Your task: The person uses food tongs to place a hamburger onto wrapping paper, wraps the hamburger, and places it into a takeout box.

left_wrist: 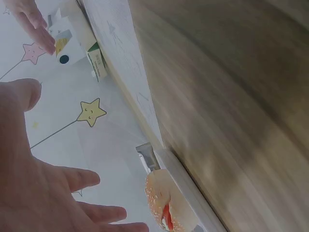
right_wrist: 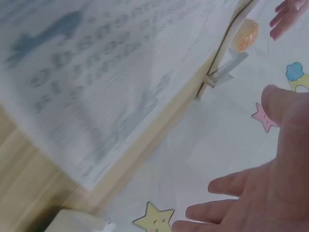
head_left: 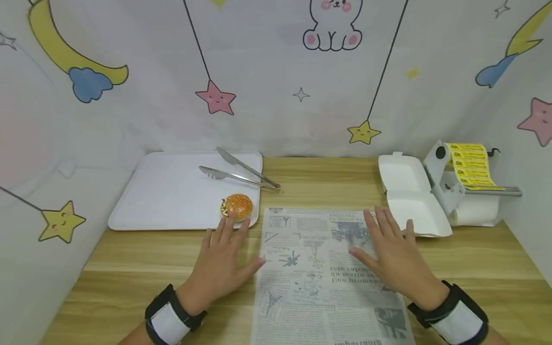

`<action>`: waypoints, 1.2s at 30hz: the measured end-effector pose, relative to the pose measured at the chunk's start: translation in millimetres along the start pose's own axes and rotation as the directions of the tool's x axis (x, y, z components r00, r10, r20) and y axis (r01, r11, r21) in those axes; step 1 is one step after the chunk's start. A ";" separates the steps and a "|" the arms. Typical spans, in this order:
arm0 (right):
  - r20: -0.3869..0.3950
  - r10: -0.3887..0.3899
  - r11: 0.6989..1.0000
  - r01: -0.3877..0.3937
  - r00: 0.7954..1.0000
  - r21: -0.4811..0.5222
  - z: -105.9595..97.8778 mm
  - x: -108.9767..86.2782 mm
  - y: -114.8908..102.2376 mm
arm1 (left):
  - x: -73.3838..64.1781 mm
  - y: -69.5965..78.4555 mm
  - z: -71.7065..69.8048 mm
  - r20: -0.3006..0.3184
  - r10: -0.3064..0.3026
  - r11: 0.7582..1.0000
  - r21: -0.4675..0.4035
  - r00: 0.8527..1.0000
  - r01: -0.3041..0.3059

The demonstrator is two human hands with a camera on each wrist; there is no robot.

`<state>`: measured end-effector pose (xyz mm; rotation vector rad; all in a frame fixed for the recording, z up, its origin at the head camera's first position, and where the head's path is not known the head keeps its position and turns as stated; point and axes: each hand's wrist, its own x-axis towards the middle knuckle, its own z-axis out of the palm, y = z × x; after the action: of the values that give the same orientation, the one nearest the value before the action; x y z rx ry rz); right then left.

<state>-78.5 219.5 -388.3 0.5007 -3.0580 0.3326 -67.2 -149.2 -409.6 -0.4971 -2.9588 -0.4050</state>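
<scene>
My left hand (head_left: pixel 224 266), fingers spread and straight, hovers at the front of a white tray (head_left: pixel 164 191). Its fingertips overlap the lower edge of a sesame-bun burger (head_left: pixel 240 206) in the head view. The left wrist view shows a gap between those fingers and the burger (left_wrist: pixel 161 200). My right hand (head_left: pixel 396 258) holds nothing, its fingers extended above a newsprint-patterned sheet of paper (head_left: pixel 302 292). That sheet lies flat on the table between the two hands. Metal tongs (head_left: pixel 246 178) rest on the tray's right side, their joined end past its rim.
An open white clamshell box (head_left: pixel 416 211) stands at the back right. Beside it is a label dispenser (head_left: pixel 440 177) carrying a roll of yellow labels (head_left: pixel 470 163). A cartoon-printed cloth (head_left: pixel 276 62) hangs behind the wooden table (head_left: pixel 129 282) and along its sides.
</scene>
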 end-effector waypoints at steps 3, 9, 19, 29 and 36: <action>-0.012 -0.037 0.999 0.037 0.999 0.019 -2.5 16.0 -12.0 | -1.4 -3.2 -3.2 -0.007 -0.009 1.000 -0.020 1.000 0.009; -0.066 -0.159 0.987 0.159 0.985 -0.005 -2.7 57.5 -40.0 | -3.7 -25.3 -12.1 0.015 -0.097 0.995 -0.026 0.995 0.098; -0.054 -0.241 0.970 0.243 0.969 0.027 5.1 128.1 -76.3 | -4.1 -99.9 -10.3 0.082 -0.236 0.972 0.013 0.968 0.236; 0.062 -0.192 0.972 0.181 0.979 0.152 29.1 208.4 -109.9 | -8.9 -118.0 -4.0 0.150 -0.224 0.974 0.017 0.963 0.224; 0.088 -0.158 0.981 0.146 0.983 0.125 55.1 235.3 -130.5 | -7.9 -117.1 -4.8 0.160 -0.211 0.977 0.023 0.964 0.210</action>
<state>-259.5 13.4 -401.5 0.7749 -3.0802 0.5001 -98.7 -259.5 -434.6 -0.2227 -3.1821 -0.3931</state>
